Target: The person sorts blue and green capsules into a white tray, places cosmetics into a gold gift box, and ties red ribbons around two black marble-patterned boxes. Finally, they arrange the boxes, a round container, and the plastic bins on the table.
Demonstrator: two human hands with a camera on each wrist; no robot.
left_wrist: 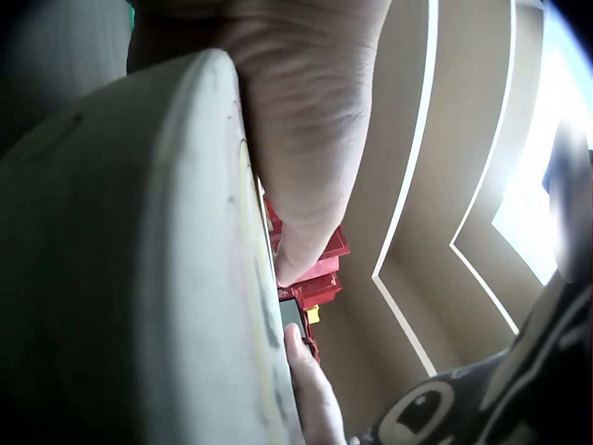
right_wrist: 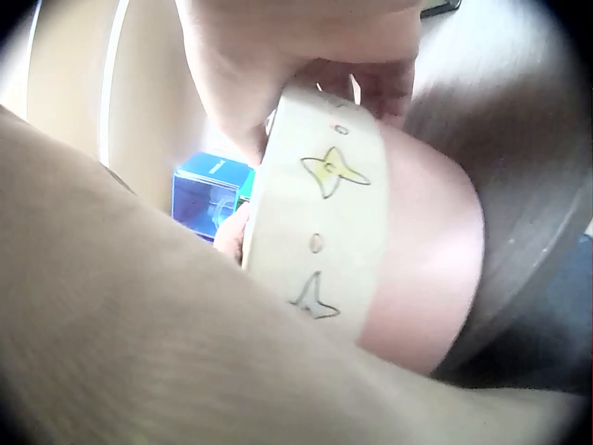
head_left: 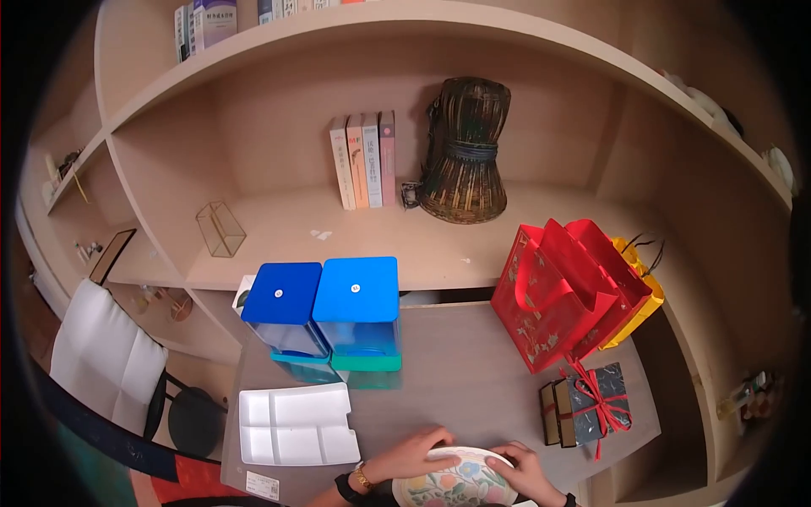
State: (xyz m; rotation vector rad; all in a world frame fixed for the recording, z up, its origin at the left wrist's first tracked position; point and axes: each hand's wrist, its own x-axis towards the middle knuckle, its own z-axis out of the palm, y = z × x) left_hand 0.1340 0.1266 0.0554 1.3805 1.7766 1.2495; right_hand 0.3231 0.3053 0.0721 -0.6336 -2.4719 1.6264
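A round box with a floral top is held tilted at the table's front edge, its patterned face toward the head camera. My left hand grips its upper left rim, and my right hand grips the upper right rim with the thumb over the face. In the right wrist view the box's side shows a cream band with star-like drawings above a pink part, the right hand curled over its edge. The left wrist view has the pale rim close up, with the left hand against it.
On the grey table are a white compartment tray, two blue-lidded clear containers, red gift bags, a yellow bag and dark boxes with red ribbon. Behind stands a shelf with books and a woven basket.
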